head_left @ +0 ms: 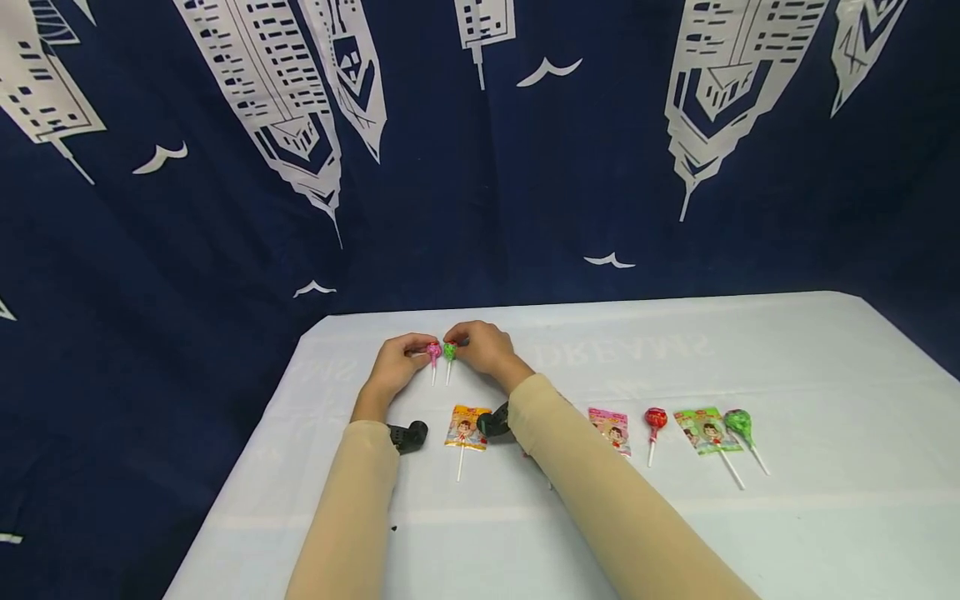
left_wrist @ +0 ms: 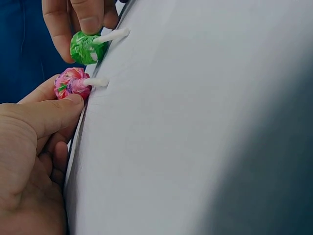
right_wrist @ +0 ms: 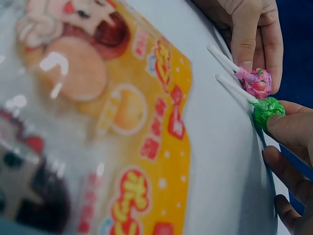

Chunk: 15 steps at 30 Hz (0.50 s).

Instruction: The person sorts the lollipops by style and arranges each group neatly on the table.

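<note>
Near the far left of the table, my left hand (head_left: 397,364) pinches a pink-wrapped lollipop (head_left: 433,351) by its head. Close beside it, my right hand (head_left: 486,347) pinches a green-wrapped lollipop (head_left: 450,351) between thumb and finger. Both white sticks point toward me, roughly side by side. In the left wrist view the pink lollipop (left_wrist: 73,84) has my left thumb against its wrapper, and the green lollipop (left_wrist: 87,48) lies just past it. In the right wrist view my right thumb presses the green head (right_wrist: 268,111), next to the pink one (right_wrist: 256,82).
Nearer me lies a row of lollipops: an orange packet (head_left: 462,428), a pink packet (head_left: 612,430), a red lollipop (head_left: 656,420), a green packet (head_left: 705,430) and a larger green lollipop (head_left: 738,423). My right sleeve (head_left: 600,475) hides part of the row. A dark blue curtain (head_left: 480,183) hangs behind the white table (head_left: 825,375).
</note>
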Motion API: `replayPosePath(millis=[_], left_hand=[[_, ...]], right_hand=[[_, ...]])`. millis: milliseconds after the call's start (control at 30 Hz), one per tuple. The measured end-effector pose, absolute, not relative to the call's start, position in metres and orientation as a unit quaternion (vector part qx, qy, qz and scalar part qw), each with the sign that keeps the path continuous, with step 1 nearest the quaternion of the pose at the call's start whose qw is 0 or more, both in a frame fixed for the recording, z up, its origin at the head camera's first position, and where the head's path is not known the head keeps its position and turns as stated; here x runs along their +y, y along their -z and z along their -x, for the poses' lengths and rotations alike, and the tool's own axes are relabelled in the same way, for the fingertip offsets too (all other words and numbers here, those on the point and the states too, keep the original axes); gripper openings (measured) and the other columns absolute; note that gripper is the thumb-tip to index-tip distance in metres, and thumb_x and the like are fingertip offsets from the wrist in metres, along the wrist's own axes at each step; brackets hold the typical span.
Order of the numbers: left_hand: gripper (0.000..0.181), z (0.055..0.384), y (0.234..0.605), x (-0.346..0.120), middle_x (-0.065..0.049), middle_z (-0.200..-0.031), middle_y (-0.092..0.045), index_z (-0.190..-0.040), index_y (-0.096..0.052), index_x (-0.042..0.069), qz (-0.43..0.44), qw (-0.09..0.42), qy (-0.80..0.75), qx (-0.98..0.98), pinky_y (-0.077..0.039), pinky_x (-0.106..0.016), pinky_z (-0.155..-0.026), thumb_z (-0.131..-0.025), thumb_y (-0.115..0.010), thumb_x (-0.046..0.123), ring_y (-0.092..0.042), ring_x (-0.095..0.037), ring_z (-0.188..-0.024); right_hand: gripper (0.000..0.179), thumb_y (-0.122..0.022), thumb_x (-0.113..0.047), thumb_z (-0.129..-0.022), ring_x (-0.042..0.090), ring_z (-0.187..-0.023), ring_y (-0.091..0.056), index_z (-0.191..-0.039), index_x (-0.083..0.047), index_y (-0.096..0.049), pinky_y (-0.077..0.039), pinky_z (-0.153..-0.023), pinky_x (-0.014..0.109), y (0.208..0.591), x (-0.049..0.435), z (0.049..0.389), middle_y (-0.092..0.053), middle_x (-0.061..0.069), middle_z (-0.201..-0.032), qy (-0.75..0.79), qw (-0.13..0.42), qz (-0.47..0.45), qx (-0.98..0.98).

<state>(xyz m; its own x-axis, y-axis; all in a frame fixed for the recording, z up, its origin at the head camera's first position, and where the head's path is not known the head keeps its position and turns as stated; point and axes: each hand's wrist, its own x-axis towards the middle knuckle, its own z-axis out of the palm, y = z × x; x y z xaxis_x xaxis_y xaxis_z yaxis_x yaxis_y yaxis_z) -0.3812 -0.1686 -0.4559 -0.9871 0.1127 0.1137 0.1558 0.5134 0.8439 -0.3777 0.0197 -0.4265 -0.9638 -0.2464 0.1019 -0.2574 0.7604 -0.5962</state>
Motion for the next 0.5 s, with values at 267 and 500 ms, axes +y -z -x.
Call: replayPosePath(millis=[267, 500], left_hand=[[0.031, 0.3821, 0.4552, -0.1694, -0.015, -0.120, -0.072, -0.121, -0.071, 0.006, 0.069, 0.029, 0.494, -0.866, -0.051, -0.032, -0.093, -0.091, -0.066, -0.002, -0.065, -0.025, -0.112], [0.031, 0.3828, 0.4556, -0.1672, -0.014, -0.121, -0.071, -0.120, -0.071, 0.006, 0.068, 0.020, 0.496, -0.865, -0.051, -0.036, -0.097, -0.091, -0.065, -0.003, -0.064, -0.025, -0.115]], right_hand=[[0.025, -0.068, -0.020, -0.094, 0.021, -0.119, -0.064, -0.118, -0.027, -0.073, -0.043, -0.105, 0.050, 0.4260, 0.0147, 0.3811, -0.073, -0.004, -0.121, -0.297, 0.015, -0.143, -0.944], [0.028, -0.066, -0.020, -0.096, 0.021, -0.122, -0.063, -0.123, -0.025, -0.071, -0.041, -0.107, 0.051, 0.4266, 0.0152, 0.3777, -0.072, -0.003, -0.125, -0.293, 0.009, -0.134, -0.947]])
